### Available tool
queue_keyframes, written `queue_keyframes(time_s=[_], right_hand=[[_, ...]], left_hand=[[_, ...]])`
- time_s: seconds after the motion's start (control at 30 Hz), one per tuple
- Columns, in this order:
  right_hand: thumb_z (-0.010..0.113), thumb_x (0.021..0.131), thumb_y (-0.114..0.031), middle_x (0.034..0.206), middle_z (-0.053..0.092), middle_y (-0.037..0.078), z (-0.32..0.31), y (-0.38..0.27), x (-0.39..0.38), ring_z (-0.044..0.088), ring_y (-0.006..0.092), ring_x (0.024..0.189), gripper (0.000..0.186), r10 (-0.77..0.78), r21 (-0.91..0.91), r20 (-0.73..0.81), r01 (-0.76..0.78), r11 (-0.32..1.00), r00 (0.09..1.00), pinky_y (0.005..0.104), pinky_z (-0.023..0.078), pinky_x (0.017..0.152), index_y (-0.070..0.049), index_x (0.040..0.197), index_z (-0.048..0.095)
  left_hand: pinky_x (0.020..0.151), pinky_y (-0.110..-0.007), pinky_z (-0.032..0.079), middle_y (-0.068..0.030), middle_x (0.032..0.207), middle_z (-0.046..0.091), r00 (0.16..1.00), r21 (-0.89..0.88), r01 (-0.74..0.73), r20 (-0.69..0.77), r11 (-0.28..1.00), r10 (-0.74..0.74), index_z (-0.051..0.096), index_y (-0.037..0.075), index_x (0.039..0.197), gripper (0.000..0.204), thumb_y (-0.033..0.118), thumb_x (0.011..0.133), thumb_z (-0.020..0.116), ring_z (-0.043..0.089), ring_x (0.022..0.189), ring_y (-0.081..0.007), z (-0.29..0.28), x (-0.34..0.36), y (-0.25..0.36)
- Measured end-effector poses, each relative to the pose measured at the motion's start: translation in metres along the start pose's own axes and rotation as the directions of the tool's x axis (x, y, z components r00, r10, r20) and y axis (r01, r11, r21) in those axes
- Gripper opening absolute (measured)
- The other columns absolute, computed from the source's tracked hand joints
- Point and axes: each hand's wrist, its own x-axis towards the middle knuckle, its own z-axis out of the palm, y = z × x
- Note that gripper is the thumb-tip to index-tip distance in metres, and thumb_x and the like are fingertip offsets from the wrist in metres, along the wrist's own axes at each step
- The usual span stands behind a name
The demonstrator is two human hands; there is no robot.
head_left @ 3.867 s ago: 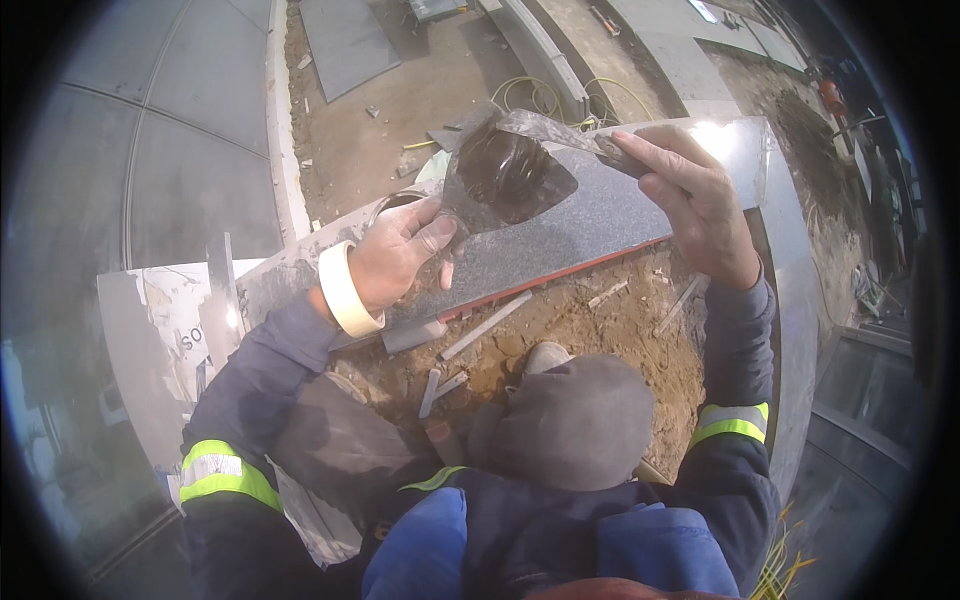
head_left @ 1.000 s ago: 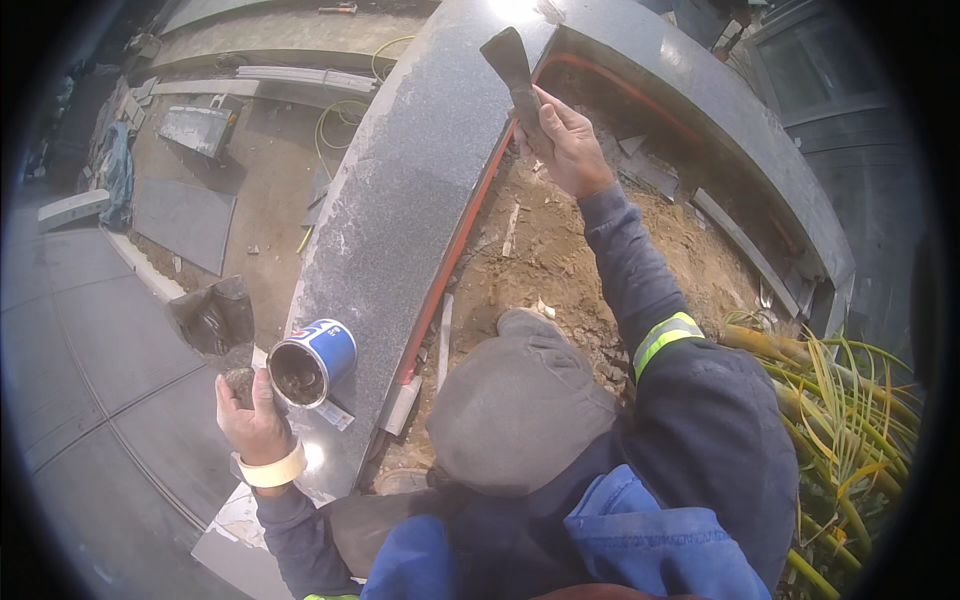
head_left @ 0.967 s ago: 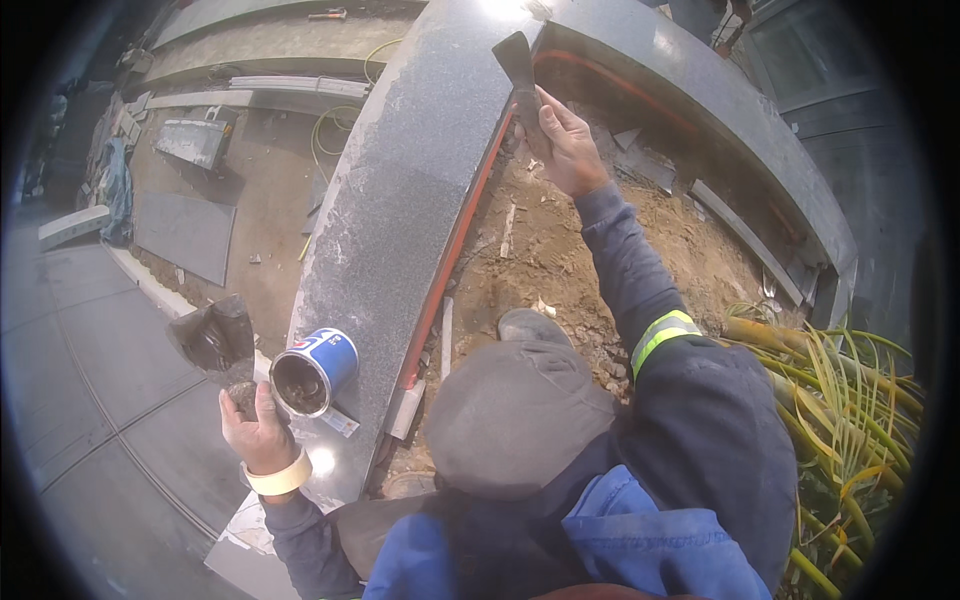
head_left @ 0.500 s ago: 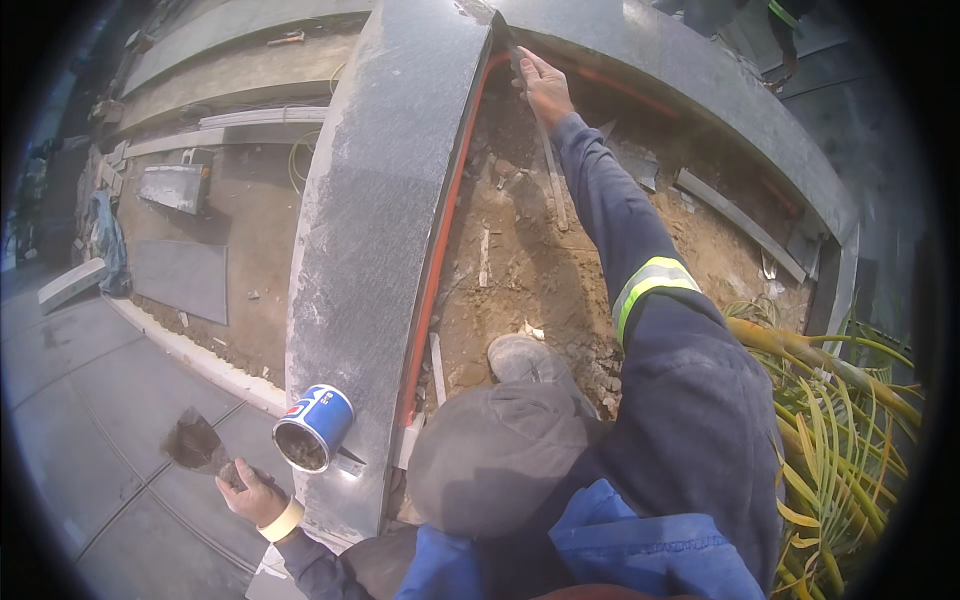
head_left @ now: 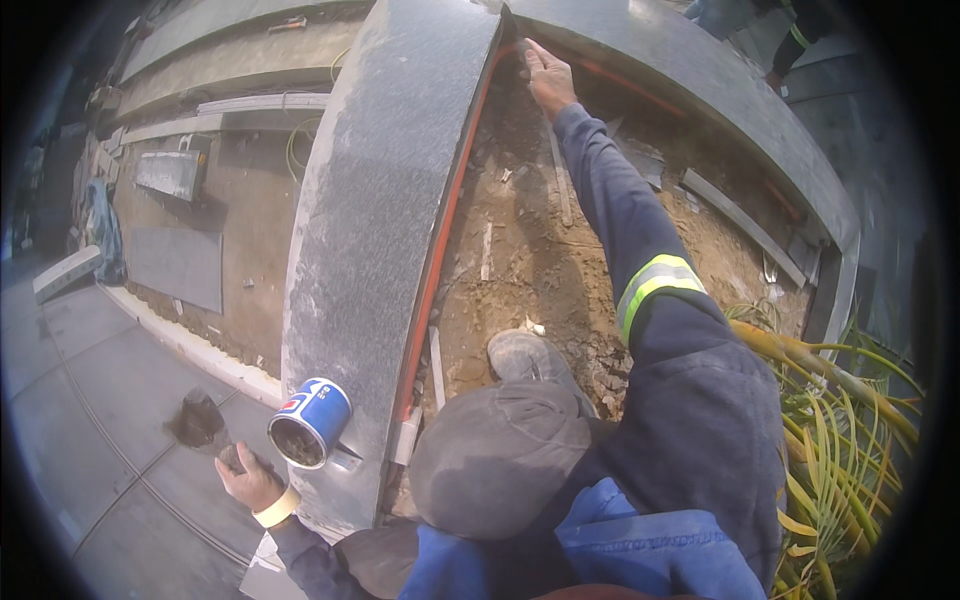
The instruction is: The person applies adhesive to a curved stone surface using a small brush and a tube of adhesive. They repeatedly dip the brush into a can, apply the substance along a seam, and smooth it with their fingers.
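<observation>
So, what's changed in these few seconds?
The right hand carried the scraper away from the broad blade, forward to the inner corner of the slab; the left hand swung the blade left, past the tin. Both tools stay held; the wrist tape stays on.

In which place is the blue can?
In the head view, the blue can sits at the lower left, on the near end of the gray slab, just right of the left hand.
</observation>
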Motion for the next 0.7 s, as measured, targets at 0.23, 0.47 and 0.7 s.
queue_keyframes(time_s=[0.23,0.47,0.7], right_hand=[[0.057,0.104,-0.023,0.108,0.072,0.015,-0.002,0.011,0.003,0.069,0.0188,0.082,0.037,-0.077,-0.111,0.009,0.077,0.991,0.997,0.0325,0.055,0.078,-0.008,0.138,0.063],[0.059,0.103,-0.025,0.103,0.071,0.017,-0.008,0.02,0.0,0.068,0.0235,0.088,0.037,-0.135,-0.245,0.028,0.138,0.96,0.99,0.0369,0.053,0.082,-0.01,0.136,0.064],[0.059,0.103,-0.026,0.106,0.071,0.018,-0.013,0.034,-0.01,0.068,0.0278,0.094,0.036,-0.177,-0.231,0.05,0.184,0.955,0.983,0.0371,0.051,0.087,-0.011,0.135,0.066]], left_hand=[[0.047,-0.028,0.035,-0.0015,0.067,0.053,0.998,0.096,-0.07,0.005,0.993,0.07,0.057,-0.002,0.103,0.023,0.017,0.098,0.068,0.048,0.052,-0.0101,-0.005,0.002,-0.004],[0.047,-0.027,0.035,-0.0014,0.068,0.054,0.999,0.055,-0.048,0.002,0.997,0.048,0.057,-0.001,0.104,0.024,0.018,0.098,0.069,0.048,0.052,-0.0098,-0.005,0.002,-0.009],[0.046,-0.026,0.035,-0.0013,0.065,0.053,0.997,0.067,-0.079,0.017,0.995,0.078,0.056,-0.001,0.105,0.024,0.019,0.099,0.068,0.048,0.051,-0.0092,-0.003,0.0,-0.001]])
